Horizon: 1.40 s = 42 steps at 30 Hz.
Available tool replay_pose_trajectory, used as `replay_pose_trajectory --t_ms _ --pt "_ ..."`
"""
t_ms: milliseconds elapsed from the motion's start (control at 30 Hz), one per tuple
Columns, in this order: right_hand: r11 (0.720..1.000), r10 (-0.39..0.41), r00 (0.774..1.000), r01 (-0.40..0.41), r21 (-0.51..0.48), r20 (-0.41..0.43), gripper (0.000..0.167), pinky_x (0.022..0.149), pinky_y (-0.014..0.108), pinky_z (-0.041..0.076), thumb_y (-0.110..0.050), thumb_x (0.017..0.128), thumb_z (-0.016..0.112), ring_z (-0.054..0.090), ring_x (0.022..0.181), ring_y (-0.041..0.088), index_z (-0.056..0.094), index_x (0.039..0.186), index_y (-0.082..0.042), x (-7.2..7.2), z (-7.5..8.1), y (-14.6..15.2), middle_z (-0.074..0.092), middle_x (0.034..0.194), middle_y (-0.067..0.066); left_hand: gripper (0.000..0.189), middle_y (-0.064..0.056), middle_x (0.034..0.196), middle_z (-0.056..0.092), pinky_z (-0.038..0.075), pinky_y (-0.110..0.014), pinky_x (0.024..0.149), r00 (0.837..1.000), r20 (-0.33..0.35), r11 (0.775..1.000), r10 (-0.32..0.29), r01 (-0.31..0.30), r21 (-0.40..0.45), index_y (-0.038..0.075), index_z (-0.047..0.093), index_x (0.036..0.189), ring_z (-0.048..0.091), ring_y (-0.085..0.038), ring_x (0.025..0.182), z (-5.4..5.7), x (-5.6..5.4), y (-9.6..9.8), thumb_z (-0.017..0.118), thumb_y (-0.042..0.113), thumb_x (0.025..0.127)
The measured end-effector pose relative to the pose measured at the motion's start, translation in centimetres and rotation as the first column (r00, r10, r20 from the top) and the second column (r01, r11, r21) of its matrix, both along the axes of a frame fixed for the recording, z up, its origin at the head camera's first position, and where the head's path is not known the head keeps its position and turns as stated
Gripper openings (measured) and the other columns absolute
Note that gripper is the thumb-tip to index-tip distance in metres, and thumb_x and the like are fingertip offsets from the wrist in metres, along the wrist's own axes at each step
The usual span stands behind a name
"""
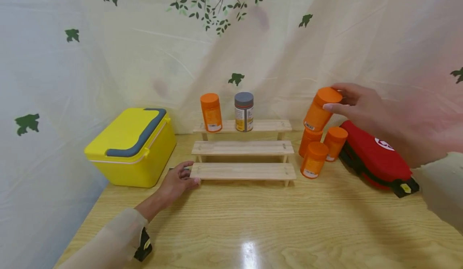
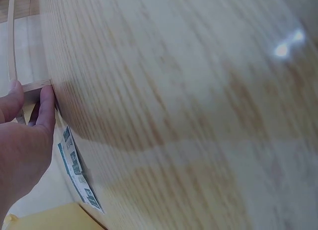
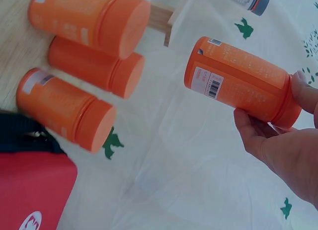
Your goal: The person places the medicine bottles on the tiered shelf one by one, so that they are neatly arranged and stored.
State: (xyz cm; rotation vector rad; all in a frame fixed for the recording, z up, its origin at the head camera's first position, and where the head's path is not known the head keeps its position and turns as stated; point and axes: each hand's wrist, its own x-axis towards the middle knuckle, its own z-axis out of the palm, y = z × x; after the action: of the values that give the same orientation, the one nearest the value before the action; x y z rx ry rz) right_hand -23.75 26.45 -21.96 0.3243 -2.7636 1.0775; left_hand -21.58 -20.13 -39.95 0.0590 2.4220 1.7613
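Bottle [image 1: 317,112] pinched by the right hand [image 1: 363,103] partly hides another jar [image 1: 308,138]; the left hand [image 1: 176,184] pinches the rack [image 1: 246,172].

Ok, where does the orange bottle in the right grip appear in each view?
Head: right of centre, the orange bottle in the right grip, above three other orange bottles.
Left wrist: not in it.
Right wrist: right of centre, apart from the three.
Shared landmark: wooden stand, middle in head, left edge in left wrist, top in right.
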Motion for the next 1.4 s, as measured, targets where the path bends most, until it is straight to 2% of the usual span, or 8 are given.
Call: replay_pose_trajectory --t_ms 233,300,367,500,633,867,1167,1400 --pt "0.996 0.069 0.997 -0.070 -0.056 -0.021 0.062 0.074 0.017 0.050 -0.039 0.091 0.065 0.057 0.105 0.030 0.043 0.143 -0.011 -1.8 0.2 -2.8 0.056 0.127 0.014 0.062 -0.021 0.111 0.063 0.058 -0.030 0.079 1.000 -0.001 1.000 0.004 -0.004 0.000 0.000 0.036 0.143 0.064 -0.019 0.090 -0.1 0.1 0.0 0.065 -0.002 0.088" --pt "0.995 0.081 0.997 -0.081 -0.054 -0.009 0.064 0.077 0.021 0.051 -0.038 0.091 0.065 0.057 0.108 0.033 0.042 0.144 -0.010 -2.1 0.2 -3.5 0.055 0.129 0.015 0.062 -0.022 0.113 0.062 0.058 -0.030 0.080 1.000 0.004 1.000 0.001 -0.001 0.000 0.000 0.036 0.143 0.064 -0.019 0.091 -0.2 0.0 0.0 0.065 -0.002 0.089" --pt "0.995 0.090 0.996 -0.089 -0.048 0.008 0.067 0.085 0.032 0.053 -0.038 0.091 0.066 0.055 0.113 0.035 0.040 0.145 -0.010 -2.4 0.2 -4.2 0.054 0.132 0.016 0.061 -0.022 0.114 0.062 0.058 -0.030 0.080 1.000 0.011 1.000 0.005 -0.005 -0.001 0.002 0.037 0.143 0.064 -0.019 0.092 -0.1 0.0 0.0 0.065 -0.001 0.089" --pt "0.990 0.125 0.992 -0.123 -0.066 0.024 0.067 0.097 0.051 0.047 -0.037 0.091 0.066 0.052 0.118 0.038 0.040 0.145 -0.008 -3.0 0.1 -5.3 0.052 0.134 0.018 0.061 -0.022 0.116 0.062 0.057 -0.030 0.081 1.000 0.002 1.000 -0.002 0.002 -0.009 0.001 0.035 0.144 0.064 -0.019 0.092 -0.1 0.0 0.0 0.064 -0.001 0.090" --pt "0.984 0.154 0.988 -0.151 -0.098 0.025 0.065 0.099 0.051 0.045 -0.033 0.091 0.067 0.053 0.117 0.037 0.041 0.144 -0.005 -3.6 0.0 -6.3 0.051 0.134 0.018 0.062 -0.023 0.115 0.061 0.057 -0.031 0.081 1.000 -0.004 1.000 -0.007 0.007 0.002 0.000 0.034 0.144 0.064 -0.019 0.092 0.0 0.0 -0.1 0.064 -0.002 0.090" --pt "0.984 0.150 0.988 -0.145 -0.106 0.038 0.065 0.101 0.053 0.042 -0.032 0.091 0.067 0.050 0.119 0.037 0.041 0.144 -0.005 -4.6 -0.1 -7.4 0.046 0.138 0.017 0.062 -0.023 0.117 0.061 0.057 -0.032 0.081 1.000 0.012 1.000 0.002 -0.002 0.020 0.000 0.035 0.144 0.063 -0.020 0.094 0.0 0.2 0.1 0.064 -0.003 0.089" --pt "0.977 0.160 0.985 -0.149 -0.152 0.062 0.060 0.098 0.050 0.046 -0.027 0.092 0.066 0.052 0.114 0.036 0.042 0.141 -0.001 -6.3 -0.7 -8.0 0.050 0.131 0.020 0.061 -0.024 0.118 0.060 0.057 -0.033 0.083 1.000 0.005 1.000 -0.011 0.011 0.026 0.000 0.034 0.145 0.064 -0.020 0.095 0.1 0.2 0.0 0.062 -0.003 0.090" --pt "0.983 0.145 0.984 -0.131 -0.125 0.103 0.058 0.098 0.049 0.046 -0.026 0.093 0.066 0.052 0.113 0.034 0.043 0.140 -0.003 -6.8 -1.2 -8.6 0.054 0.128 0.020 0.062 -0.023 0.117 0.061 0.057 -0.031 0.082 1.000 -0.004 1.000 -0.012 0.012 0.016 0.000 0.034 0.145 0.064 -0.020 0.095 0.0 0.1 -0.1 0.063 -0.001 0.090"
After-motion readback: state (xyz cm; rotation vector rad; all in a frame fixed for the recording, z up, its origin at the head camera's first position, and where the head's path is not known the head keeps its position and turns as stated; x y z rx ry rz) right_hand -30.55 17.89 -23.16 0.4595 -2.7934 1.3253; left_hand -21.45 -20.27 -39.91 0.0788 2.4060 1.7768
